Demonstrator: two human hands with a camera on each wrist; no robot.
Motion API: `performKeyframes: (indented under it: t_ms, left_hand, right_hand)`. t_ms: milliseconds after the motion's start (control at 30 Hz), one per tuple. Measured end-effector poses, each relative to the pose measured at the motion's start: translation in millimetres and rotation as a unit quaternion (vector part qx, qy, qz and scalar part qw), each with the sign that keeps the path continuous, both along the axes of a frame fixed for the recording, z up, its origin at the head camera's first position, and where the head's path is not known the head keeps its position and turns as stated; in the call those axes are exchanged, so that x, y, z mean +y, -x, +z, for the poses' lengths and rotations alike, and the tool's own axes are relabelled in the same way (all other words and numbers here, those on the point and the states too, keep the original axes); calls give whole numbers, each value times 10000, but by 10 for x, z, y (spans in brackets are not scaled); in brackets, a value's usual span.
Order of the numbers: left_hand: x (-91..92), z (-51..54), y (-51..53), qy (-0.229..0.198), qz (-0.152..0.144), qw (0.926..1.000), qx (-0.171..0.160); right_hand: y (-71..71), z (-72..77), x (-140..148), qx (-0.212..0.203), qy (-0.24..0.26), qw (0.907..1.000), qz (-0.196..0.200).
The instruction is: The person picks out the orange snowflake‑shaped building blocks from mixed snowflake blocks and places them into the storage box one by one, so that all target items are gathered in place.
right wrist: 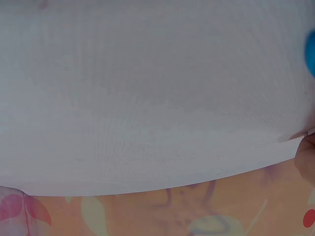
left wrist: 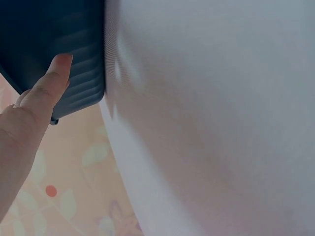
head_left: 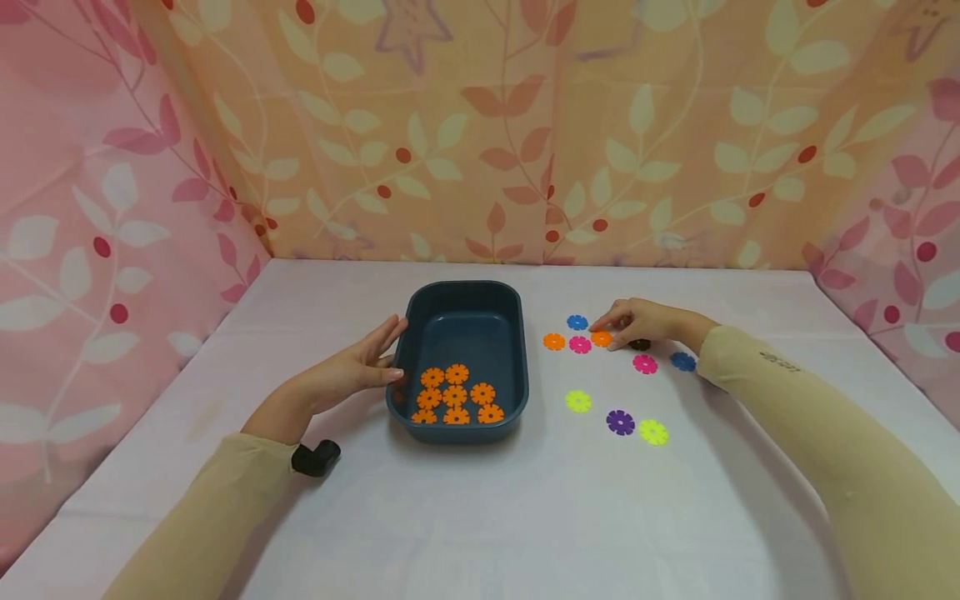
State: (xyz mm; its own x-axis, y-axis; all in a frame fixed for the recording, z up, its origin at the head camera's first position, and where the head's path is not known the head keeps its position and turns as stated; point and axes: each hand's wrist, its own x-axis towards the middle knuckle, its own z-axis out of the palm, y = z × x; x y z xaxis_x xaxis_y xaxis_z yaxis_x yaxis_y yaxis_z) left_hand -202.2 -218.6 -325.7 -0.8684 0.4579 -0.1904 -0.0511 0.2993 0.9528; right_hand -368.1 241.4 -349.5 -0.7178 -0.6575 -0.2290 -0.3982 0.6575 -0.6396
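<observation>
A dark blue rectangular tub (head_left: 465, 433) stands left of the table's middle. Several orange notched plastic discs (head_left: 455, 396) lie in its near half. My left hand (head_left: 345, 375) touches the tub's left side, fingers extended; in the left wrist view a finger (left wrist: 61, 69) lies against the ribbed outer wall. To the right of the tub, my right hand (head_left: 645, 321) has thumb and forefinger at the edges of an orange disc (head_left: 602, 339) on the table, pinching it. Only a fingertip (right wrist: 306, 157) of this hand appears in the right wrist view.
Around the right hand lie a blue disc (head_left: 577, 322), a pink disc (head_left: 580, 345), another orange disc (head_left: 553, 342) and a partly hidden dark disc (head_left: 640, 344). Closer lie a second pink (head_left: 645, 364), another blue (head_left: 683, 362), a purple (head_left: 620, 422) and two yellow-green discs (head_left: 578, 402). Patterned curtains (head_left: 480, 167) enclose the table.
</observation>
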Motion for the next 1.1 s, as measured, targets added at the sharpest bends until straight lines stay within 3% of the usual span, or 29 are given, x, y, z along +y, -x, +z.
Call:
performKeyframes:
  t_ms: [333, 833, 1100]
  left_hand:
    - [-16, -15, 1, -168, -108, 9998, 46]
    - [-12, -20, -3, -166, -144, 9997, 82]
    - [-17, -22, 3, -162, -148, 9997, 84]
  right_hand:
    - [24, -25, -12, 51, -96, 9998, -155]
    - [-104, 57, -72, 126, 98, 9998, -93]
    - [-160, 185, -57, -42, 538, 9965, -637]
